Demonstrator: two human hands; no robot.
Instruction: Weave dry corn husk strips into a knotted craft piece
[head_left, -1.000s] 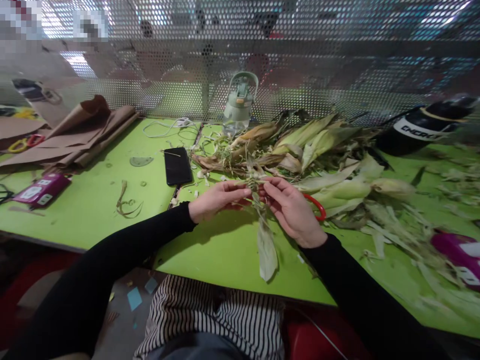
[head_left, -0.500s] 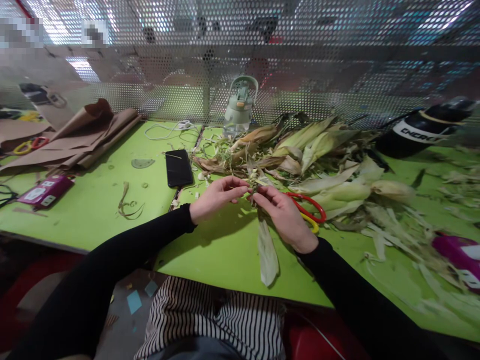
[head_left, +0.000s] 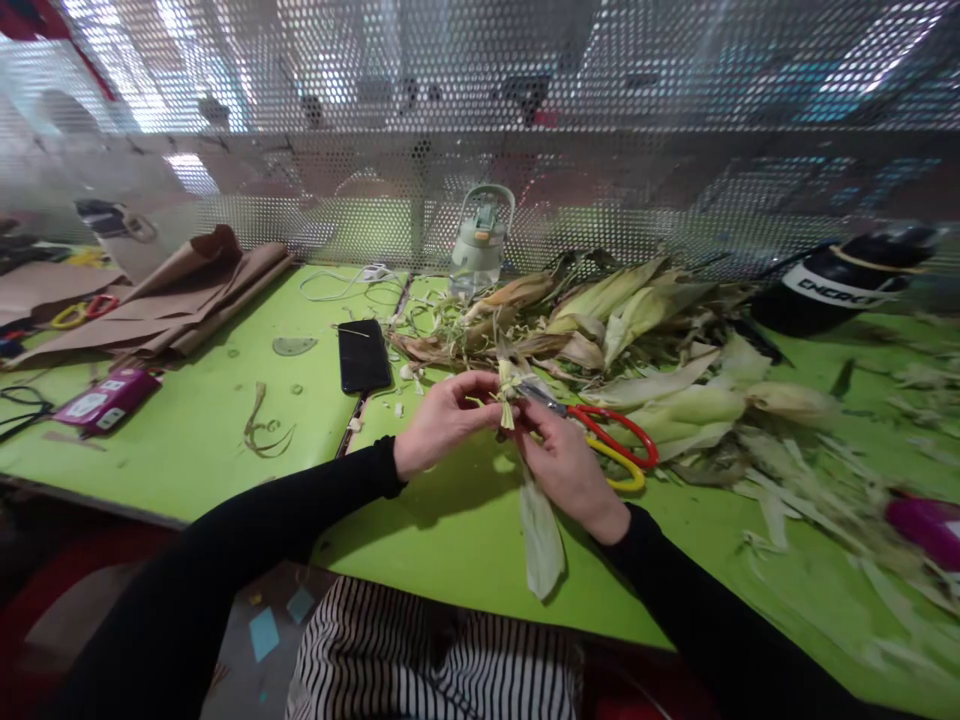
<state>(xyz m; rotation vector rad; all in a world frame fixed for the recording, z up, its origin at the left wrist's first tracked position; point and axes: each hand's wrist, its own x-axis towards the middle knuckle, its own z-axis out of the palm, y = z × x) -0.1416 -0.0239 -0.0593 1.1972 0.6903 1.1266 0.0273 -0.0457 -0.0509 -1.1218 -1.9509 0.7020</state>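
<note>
Between my hands is a small tied bundle of corn husk (head_left: 508, 384), pale yellow with a frayed lower end. My left hand (head_left: 448, 420) pinches it from the left with thumb and fingers. From the other side, my right hand (head_left: 568, 465) closes its fingertips on the bundle's lower part. A long pale husk strip (head_left: 543, 545) hangs below the right hand toward the table edge. Scissors (head_left: 626, 445) with red and yellow handles lie just beyond the right hand, blades pointing left. The fingers partly cover the bundle.
A heap of corn husks (head_left: 637, 310) spreads behind and right of my hands. A phone (head_left: 364, 356), a pale green bottle (head_left: 478, 240) and brown paper (head_left: 180, 300) are on the green table (head_left: 435, 545). A black bottle (head_left: 832, 285) leans at right, before a perforated metal screen (head_left: 420, 110).
The bundle has turned in my fingers, so its pale, frayed end now shows pointing down. Both hands keep hold of it. The whole view has shifted slightly, with the table lower in the picture.
</note>
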